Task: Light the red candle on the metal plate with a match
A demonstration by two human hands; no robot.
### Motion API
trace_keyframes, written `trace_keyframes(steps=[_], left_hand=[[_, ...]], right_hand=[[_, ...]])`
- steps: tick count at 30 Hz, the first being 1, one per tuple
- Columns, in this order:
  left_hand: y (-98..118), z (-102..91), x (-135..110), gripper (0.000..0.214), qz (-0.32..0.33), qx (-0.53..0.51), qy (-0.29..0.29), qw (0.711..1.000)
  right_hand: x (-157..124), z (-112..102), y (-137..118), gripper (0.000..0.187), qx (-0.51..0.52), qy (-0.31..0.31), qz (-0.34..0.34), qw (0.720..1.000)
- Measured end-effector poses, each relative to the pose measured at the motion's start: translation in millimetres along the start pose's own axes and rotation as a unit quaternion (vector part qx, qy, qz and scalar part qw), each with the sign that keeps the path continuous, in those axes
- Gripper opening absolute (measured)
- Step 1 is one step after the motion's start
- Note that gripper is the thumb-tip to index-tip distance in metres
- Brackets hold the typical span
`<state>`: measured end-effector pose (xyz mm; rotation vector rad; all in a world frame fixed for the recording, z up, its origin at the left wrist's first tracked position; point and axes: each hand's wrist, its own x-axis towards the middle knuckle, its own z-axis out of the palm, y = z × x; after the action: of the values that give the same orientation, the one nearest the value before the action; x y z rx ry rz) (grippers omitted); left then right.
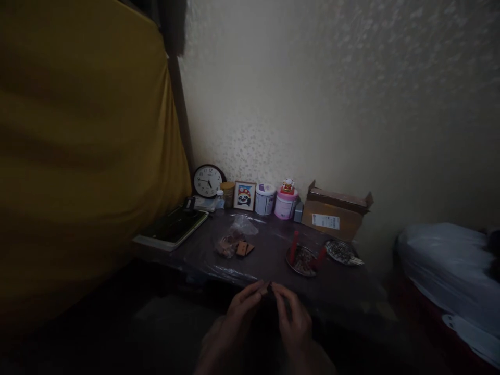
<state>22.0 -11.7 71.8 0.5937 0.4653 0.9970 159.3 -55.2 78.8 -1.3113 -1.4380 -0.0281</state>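
1. Left hand [239,312], right hand [292,315]: both grips closed on small dark-and-tan piece [267,289].
2. Piece at near edge of dark plastic-covered counter [269,263].
3. Light, even pressure seems best.

- Pale wall [332,130] with a mottled, faintly glossy pattern, brightest toward the middle
- Large yellow cloth [86,146] hanging at the left, softly creased
- Dark surface [269,260] under a shiny, wrinkled cover, standing near the wall
- Whitish plastic-wrapped bundle [449,255] at the right
- Dim light; the area below the surface is too dark to make out
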Motion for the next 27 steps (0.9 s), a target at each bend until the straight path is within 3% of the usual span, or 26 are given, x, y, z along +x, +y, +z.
trace_keyframes(steps=[10,17,22,27], left_hand=[[5,11.5,-3,0.026,0.016,0.013,-0.020,1.000],[3,12.8,2,0.026,0.021,0.003,-0.006,1.000],[5,19.4,-1,0.025,0.022,0.003,-0.003,1.000],[5,19.9,1,0.025,0.022,0.003,0.018,1.000]], right_hand=[[5,-4,-5,0.019,-0.024,0.004,-0.052,0.998],[10,-2,-6,0.017,-0.005,0.069,-0.099,0.993],[13,-1,2,0.014,-0.019,0.055,-0.082,0.995],[20,-14,-16,0.016,-0.001,0.095,-0.087,0.992]])
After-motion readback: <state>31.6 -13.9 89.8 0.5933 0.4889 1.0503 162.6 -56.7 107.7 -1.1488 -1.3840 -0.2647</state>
